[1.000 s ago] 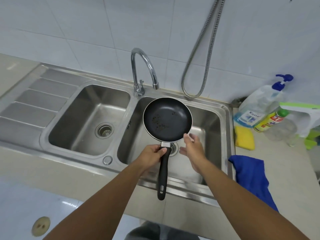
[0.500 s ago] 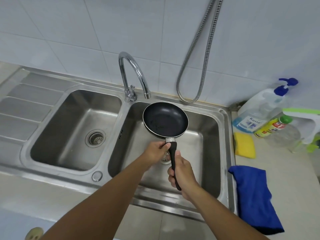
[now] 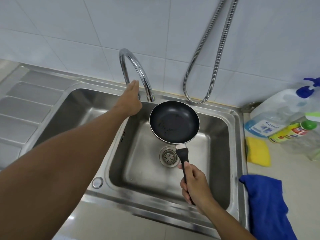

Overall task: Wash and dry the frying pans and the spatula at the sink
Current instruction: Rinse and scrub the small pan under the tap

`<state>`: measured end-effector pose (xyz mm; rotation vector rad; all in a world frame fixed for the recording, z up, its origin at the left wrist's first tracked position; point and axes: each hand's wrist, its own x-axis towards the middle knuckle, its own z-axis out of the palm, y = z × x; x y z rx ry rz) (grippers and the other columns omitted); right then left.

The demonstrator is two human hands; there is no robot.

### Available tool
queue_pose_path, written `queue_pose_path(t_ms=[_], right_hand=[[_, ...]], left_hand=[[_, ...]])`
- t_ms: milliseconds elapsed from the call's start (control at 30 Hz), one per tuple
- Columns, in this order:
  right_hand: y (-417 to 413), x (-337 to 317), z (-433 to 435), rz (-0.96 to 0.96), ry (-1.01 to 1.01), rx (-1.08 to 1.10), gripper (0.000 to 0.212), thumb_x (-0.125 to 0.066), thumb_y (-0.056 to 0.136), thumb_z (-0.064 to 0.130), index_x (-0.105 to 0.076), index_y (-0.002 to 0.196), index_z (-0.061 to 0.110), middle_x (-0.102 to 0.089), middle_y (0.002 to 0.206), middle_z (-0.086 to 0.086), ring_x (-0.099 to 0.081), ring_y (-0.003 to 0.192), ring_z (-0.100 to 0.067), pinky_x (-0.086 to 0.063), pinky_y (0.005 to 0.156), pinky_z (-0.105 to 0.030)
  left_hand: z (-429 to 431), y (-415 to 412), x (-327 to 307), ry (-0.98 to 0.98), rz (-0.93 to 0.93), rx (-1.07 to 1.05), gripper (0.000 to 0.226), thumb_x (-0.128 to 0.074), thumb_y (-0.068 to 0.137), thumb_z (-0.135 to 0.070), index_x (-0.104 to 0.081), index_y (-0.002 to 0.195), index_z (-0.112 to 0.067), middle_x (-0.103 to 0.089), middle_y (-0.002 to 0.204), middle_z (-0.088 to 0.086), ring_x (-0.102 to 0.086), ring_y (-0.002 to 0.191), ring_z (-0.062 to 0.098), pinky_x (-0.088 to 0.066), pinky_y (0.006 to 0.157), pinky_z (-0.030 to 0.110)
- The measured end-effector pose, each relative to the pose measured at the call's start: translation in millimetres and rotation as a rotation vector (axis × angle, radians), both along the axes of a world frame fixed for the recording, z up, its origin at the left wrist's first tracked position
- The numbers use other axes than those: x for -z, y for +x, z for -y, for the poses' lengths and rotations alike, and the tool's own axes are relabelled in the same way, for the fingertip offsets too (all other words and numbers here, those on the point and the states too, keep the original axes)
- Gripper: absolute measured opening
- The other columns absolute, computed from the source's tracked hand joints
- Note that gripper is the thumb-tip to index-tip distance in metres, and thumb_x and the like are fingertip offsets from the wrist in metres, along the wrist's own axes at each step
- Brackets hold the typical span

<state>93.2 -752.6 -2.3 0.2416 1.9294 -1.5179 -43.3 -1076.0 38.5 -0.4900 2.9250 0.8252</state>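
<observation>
A small black frying pan with dark specks inside hangs over the right sink basin. My right hand is shut on its black handle, near the handle's end. My left hand is stretched out at the base of the chrome tap, fingers straight, covering the tap's lever. No water runs from the spout. A second pan and the spatula are not in view.
The left basin and ribbed drainboard lie to the left. On the counter at right: a yellow sponge, a blue cloth, a soap pump bottle and a yellow bottle. A metal hose hangs on the wall.
My left hand let go of the pan handle and reached up to the tap base. My right hand now holds the pan alone, slightly to the right.
</observation>
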Motion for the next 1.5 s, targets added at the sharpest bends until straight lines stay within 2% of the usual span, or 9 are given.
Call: queue_pose_path(t_ms=[267,500,700,833,900,1033,1267,1400,1500], right_hand=[[-0.8,-2.4,8.9,-0.002,0.003,-0.056,0.036,-0.036,0.107,0.045,-0.063,0.106,0.021,-0.042,0.052,-0.004,-0.035,0.034,-0.018,-0.032,0.037,-0.021],[0.8,-8.6,13.5,0.004,0.008,-0.08,0.036,-0.037,0.107,0.047,-0.064,0.105,0.023,-0.043,0.053,-0.003,-0.035,0.036,-0.017,-0.033,0.036,-0.022],[-0.9,-13.1,14.2,0.0,0.004,-0.066,0.036,-0.038,0.107,0.048,-0.065,0.103,0.025,-0.043,0.053,-0.003,-0.037,0.037,-0.017,-0.033,0.035,-0.02],[-1.5,-16.2,16.9,0.003,-0.004,-0.045,0.037,-0.039,0.106,0.049,-0.065,0.104,0.023,-0.044,0.053,-0.003,-0.036,0.037,-0.017,-0.031,0.036,-0.019],[-0.9,-18.2,21.0,-0.005,-0.01,-0.031,0.039,-0.039,0.106,0.049,-0.065,0.102,0.019,-0.046,0.052,-0.004,-0.037,0.036,-0.018,-0.031,0.036,-0.02],[3.6,-24.0,31.4,-0.045,0.024,0.028,0.049,-0.042,0.104,0.052,-0.068,0.09,0.012,-0.058,0.055,-0.013,-0.044,0.036,-0.022,-0.035,0.036,-0.023],[14.6,-28.2,40.4,-0.09,0.067,0.057,0.059,-0.035,0.108,0.037,-0.072,0.081,0.001,-0.07,0.061,-0.015,-0.056,0.044,-0.03,-0.044,0.037,-0.03],[11.5,-19.5,25.0,-0.091,0.035,0.104,0.04,-0.043,0.099,0.016,-0.071,0.08,-0.003,-0.068,0.059,-0.018,-0.059,0.046,-0.033,-0.043,0.042,-0.033],[-5.1,-6.2,-0.8,-0.158,0.085,0.144,0.036,-0.04,0.095,0.008,-0.075,0.088,0.002,-0.069,0.063,-0.021,-0.062,0.05,-0.03,-0.045,0.047,-0.035]], left_hand=[[-14.9,10.8,-14.0,-0.032,0.009,-0.101,0.054,-0.047,0.086,0.013,-0.042,0.138,0.001,-0.05,0.136,0.021,-0.054,0.119,0.043,-0.043,0.084,0.043],[-3.2,22.4,-5.6,-0.023,0.048,-0.047,0.07,-0.054,0.08,0.013,-0.039,0.147,0.0,-0.042,0.154,0.016,-0.048,0.133,0.042,-0.046,0.102,0.047],[-7.0,37.0,0.4,0.088,-0.016,-0.111,0.072,-0.047,0.088,0.002,-0.027,0.157,0.0,-0.03,0.165,0.018,-0.03,0.151,0.038,-0.028,0.119,0.04],[-41.5,77.8,24.2,0.174,-0.187,-0.419,0.03,-0.049,0.094,-0.021,-0.061,0.109,0.003,-0.062,0.113,0.026,-0.059,0.106,0.04,-0.044,0.085,0.041],[-70.5,100.1,36.1,0.3,-0.004,-0.479,0.041,-0.046,0.098,-0.036,-0.068,0.09,-0.003,-0.069,0.098,0.021,-0.063,0.089,0.035,-0.043,0.075,0.037],[-123.5,127.1,45.9,0.904,0.327,-0.37,0.059,-0.041,0.103,-0.061,-0.076,0.101,-0.014,-0.077,0.105,0.008,-0.069,0.092,0.023,-0.053,0.091,0.039],[-154.9,138.3,36.1,1.218,0.218,-0.298,0.033,-0.051,0.109,-0.029,-0.07,0.094,-0.006,-0.073,0.091,0.008,-0.069,0.087,0.021,-0.057,0.078,0.022],[-161.3,141.3,33.3,1.307,0.182,-0.451,0.026,-0.047,0.11,-0.018,-0.064,0.094,-0.006,-0.071,0.094,0.011,-0.067,0.08,0.024,-0.056,0.085,0.033],[-165.5,144.6,28.6,1.38,0.157,-0.593,0.019,-0.043,0.111,-0.014,-0.054,0.099,-0.004,-0.065,0.083,0.012,-0.065,0.066,0.026,-0.063,0.066,0.037]])
